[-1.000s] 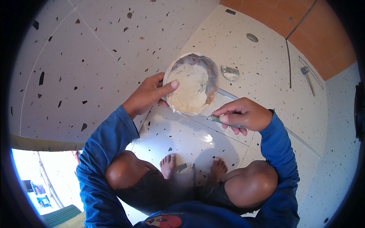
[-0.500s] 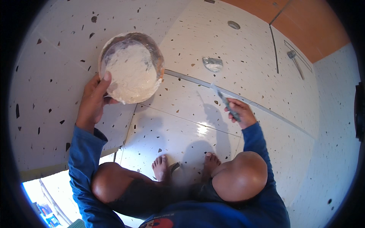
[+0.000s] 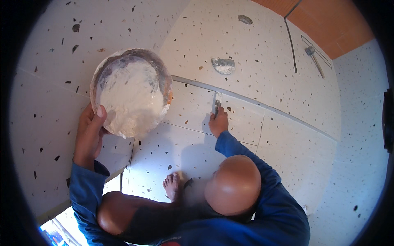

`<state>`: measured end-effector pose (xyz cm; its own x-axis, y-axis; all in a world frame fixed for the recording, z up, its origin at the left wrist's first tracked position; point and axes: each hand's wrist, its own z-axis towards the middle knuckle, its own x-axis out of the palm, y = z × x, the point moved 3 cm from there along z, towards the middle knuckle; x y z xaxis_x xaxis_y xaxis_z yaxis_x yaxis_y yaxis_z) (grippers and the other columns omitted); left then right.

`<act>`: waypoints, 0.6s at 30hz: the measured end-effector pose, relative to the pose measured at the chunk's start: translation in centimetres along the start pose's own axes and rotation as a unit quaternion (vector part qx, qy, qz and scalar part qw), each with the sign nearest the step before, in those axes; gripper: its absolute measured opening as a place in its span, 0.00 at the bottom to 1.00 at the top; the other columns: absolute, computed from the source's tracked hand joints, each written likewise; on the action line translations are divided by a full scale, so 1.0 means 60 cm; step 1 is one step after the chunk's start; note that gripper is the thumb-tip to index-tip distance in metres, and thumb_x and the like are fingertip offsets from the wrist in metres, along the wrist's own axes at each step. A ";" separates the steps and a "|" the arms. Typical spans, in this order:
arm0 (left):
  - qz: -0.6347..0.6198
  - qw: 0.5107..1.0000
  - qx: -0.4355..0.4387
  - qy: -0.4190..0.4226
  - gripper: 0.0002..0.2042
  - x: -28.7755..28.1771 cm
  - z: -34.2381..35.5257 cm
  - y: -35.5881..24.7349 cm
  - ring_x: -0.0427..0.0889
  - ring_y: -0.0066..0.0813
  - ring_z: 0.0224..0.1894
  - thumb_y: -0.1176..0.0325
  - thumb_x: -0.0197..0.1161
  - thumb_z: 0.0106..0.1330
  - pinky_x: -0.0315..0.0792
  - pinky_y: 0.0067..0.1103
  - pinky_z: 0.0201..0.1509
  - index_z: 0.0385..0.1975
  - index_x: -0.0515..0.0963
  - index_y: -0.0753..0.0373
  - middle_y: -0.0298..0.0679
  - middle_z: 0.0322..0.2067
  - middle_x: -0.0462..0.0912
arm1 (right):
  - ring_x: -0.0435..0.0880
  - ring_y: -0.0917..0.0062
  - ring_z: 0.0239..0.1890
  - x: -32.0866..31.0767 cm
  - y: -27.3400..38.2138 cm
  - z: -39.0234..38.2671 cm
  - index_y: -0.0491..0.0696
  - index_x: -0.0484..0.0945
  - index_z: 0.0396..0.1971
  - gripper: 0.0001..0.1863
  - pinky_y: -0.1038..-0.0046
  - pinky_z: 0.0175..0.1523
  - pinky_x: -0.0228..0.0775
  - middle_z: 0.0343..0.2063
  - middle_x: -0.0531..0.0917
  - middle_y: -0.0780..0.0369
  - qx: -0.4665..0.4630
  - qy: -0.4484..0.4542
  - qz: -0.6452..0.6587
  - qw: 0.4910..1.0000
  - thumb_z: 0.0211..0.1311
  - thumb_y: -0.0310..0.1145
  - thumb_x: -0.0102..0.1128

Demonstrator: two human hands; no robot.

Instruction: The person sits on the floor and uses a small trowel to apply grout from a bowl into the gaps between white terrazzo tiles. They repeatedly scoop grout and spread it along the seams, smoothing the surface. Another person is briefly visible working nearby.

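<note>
Speckled white tiles [image 3: 41,102] are spread across walls and floor, bent at the rim by the lens. At left, a mixing bowl [image 3: 167,84] is gripped at its near edge by the left hand [image 3: 88,135], thumb over the rim; it is held up and tipped so that its creamy off-white paste [image 3: 131,94] is shown. Next, a small putty knife [image 3: 217,105] is clasped by the right hand [image 3: 219,123], low over the floor, its tip near a grey strip [image 3: 193,83]; whether contact is made cannot be told. White residue [image 3: 220,96] is seen by the blade. Further right, a half-round grey piece [image 3: 223,65] is smeared with white, and a mallet [image 3: 316,62] is laid beyond. Progress is judged to be early or partial: plenty of paste is left, only a little is seen by the knife, and dark floor joints [image 3: 184,127] appear unfilled.
</note>
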<state>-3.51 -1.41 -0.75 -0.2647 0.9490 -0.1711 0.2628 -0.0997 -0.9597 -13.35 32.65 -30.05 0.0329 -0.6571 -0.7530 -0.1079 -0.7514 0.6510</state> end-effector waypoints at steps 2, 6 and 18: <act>-0.023 1.000 -0.008 -0.006 0.39 0.004 -0.007 0.003 0.79 0.34 0.53 0.44 0.61 0.63 0.75 0.27 0.52 0.62 0.61 0.73 0.50 0.55 0.74 | 0.79 0.45 0.41 0.009 0.026 -0.006 0.38 0.59 0.55 0.25 0.54 0.46 0.74 0.44 0.71 0.40 0.039 0.033 -0.013 0.999 0.60 0.28 0.56; -0.036 0.999 0.006 0.031 0.41 0.014 -0.013 0.002 0.75 0.35 0.57 0.44 0.63 0.62 0.68 0.27 0.60 0.63 0.60 0.74 0.50 0.57 0.73 | 0.80 0.45 0.43 0.024 0.020 0.014 0.35 0.59 0.55 0.26 0.55 0.47 0.75 0.45 0.71 0.38 0.071 0.097 -0.058 0.991 0.60 0.29 0.55; -0.032 0.999 0.015 0.010 0.43 0.012 -0.022 -0.022 0.76 0.34 0.55 0.41 0.63 0.60 0.72 0.25 0.56 0.62 0.61 0.75 0.51 0.55 0.73 | 0.80 0.46 0.42 -0.032 0.078 0.028 0.36 0.62 0.54 0.26 0.55 0.49 0.74 0.41 0.76 0.38 -0.010 0.152 -0.080 0.985 0.59 0.33 0.56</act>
<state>-2.79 -0.20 0.67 -0.2618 0.9593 -0.1060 0.2177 -0.0483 -0.9748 -15.56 30.49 -25.70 0.3445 -0.5156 -0.7845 -0.0582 -0.8458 0.5303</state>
